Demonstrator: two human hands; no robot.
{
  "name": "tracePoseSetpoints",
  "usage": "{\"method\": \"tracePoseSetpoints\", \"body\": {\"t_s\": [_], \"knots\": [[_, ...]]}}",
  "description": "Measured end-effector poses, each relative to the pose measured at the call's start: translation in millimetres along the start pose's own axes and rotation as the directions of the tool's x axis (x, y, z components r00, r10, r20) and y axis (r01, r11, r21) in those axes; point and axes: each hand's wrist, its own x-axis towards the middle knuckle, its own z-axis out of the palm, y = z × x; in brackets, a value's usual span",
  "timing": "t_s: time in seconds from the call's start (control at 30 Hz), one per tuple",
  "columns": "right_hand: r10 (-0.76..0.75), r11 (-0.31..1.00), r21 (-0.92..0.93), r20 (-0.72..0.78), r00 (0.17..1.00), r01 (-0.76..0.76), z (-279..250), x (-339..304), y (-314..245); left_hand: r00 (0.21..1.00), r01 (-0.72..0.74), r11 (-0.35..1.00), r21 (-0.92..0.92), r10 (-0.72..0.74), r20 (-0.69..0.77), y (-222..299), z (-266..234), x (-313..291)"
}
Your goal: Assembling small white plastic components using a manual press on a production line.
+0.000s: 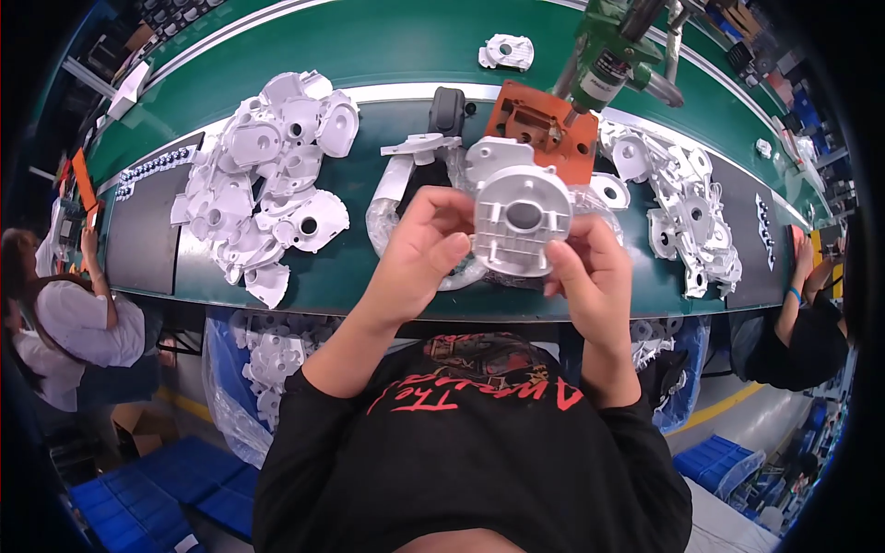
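Note:
A white plastic housing (512, 247) with a round hole in its middle and ribs across its face is held up over the near side of the green bench. My left hand (426, 251) pinches its left edge, the fingers partly hidden behind it. On the opposite edge, my right hand (592, 267) grips with thumb in front and fingers curled round. Just beyond the housing, another white part (498, 158) overlaps it in view. Behind these is an orange fixture block (583, 152) beneath a green press head (604, 74).
Heaps of white housings lie left (217, 217) and right (696, 212). A black box-shaped object (447, 111) stands beside the fixture. One white part (507, 52) rests on the far green belt. Plastic-lined bins (226, 405) hang below the bench. Other people work at both sides.

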Motion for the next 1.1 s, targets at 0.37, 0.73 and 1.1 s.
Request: {"method": "tracePoseSetpoints", "body": {"t_s": [0.37,0.73,1.1], "knots": [[-0.233,0.885,-0.402,0.054,0.971,0.234,-29,-1,9,0.999,-0.035,0.957,0.288,0.040,-0.012,-4,3,18],[-0.177,0.707,-0.695,0.006,0.984,0.131,-48,4,55,0.815,-0.426,-0.337,0.840,0.261,0.518,-33,-33,148],[-0.172,0.784,-0.611,-0.046,0.984,0.108,-53,4,57,0.790,-0.498,-0.410,0.764,0.149,0.595,-67,-45,167]]}}
